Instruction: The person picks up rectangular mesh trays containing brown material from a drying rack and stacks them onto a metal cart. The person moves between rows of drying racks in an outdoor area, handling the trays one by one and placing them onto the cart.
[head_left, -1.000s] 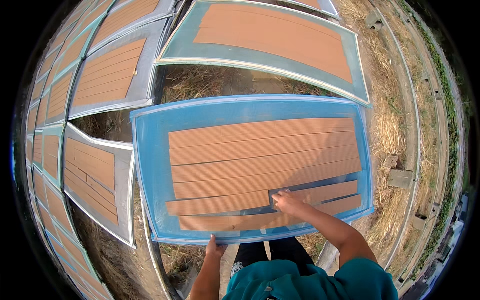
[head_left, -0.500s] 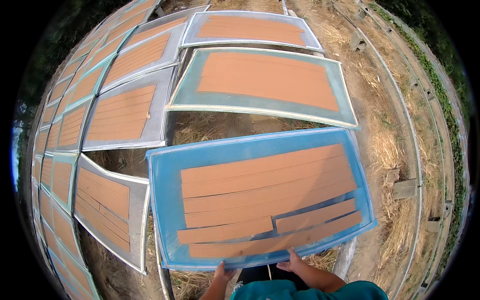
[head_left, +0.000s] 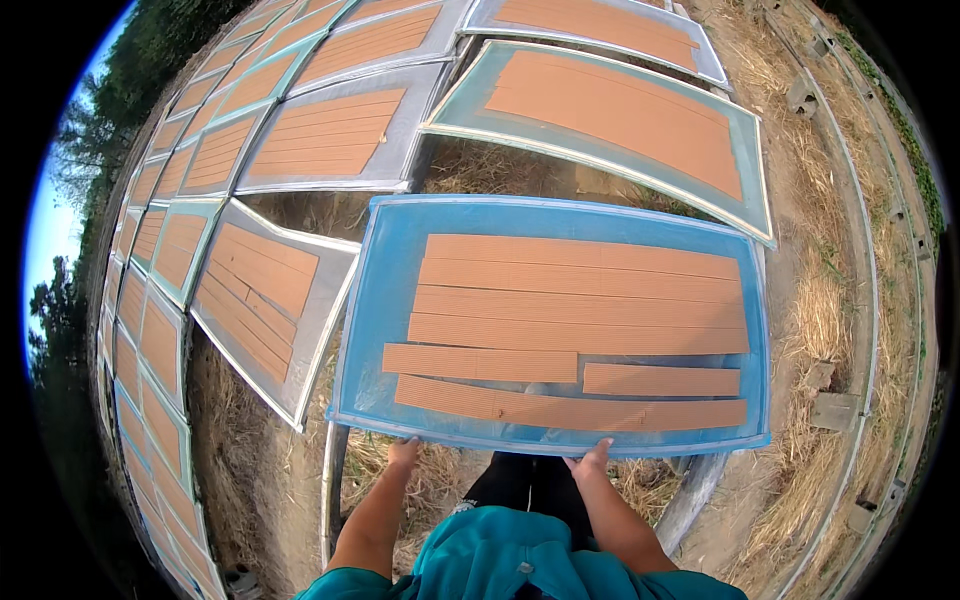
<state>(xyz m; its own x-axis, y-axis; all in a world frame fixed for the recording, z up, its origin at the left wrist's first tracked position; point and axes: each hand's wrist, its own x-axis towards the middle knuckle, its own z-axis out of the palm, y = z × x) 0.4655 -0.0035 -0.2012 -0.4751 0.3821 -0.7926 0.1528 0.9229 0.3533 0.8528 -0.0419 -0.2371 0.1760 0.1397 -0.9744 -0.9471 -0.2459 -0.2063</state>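
Observation:
A large rectangular blue mesh frame (head_left: pixel 390 270) lies in front of me, long side toward me. Ridged orange-brown strips (head_left: pixel 580 300) cover most of its mesh; the nearer ones lie apart, a little askew. My left hand (head_left: pixel 404 452) grips the near edge left of the middle, its fingers hidden beneath. Farther right along that edge, my right hand (head_left: pixel 592 458) is closed on it too, thumb on top. Both arms stretch forward. Past the far side lies a green-edged mesh frame (head_left: pixel 460 110), also bearing orange-brown strips.
A grey mesh frame (head_left: pixel 325 285) lies close on the left, with rows of similar loaded frames beyond. Rails (head_left: pixel 333 490) run beneath the blue frame. Dry straw (head_left: pixel 820 310), a concrete block (head_left: pixel 834 411) and a long pale rail (head_left: pixel 868 270) are at the right.
The blue frame now appears farther from my body, and my arms are straighter. My view has turned, so the surrounding frames have shifted up and right in it. Both hands keep hold.

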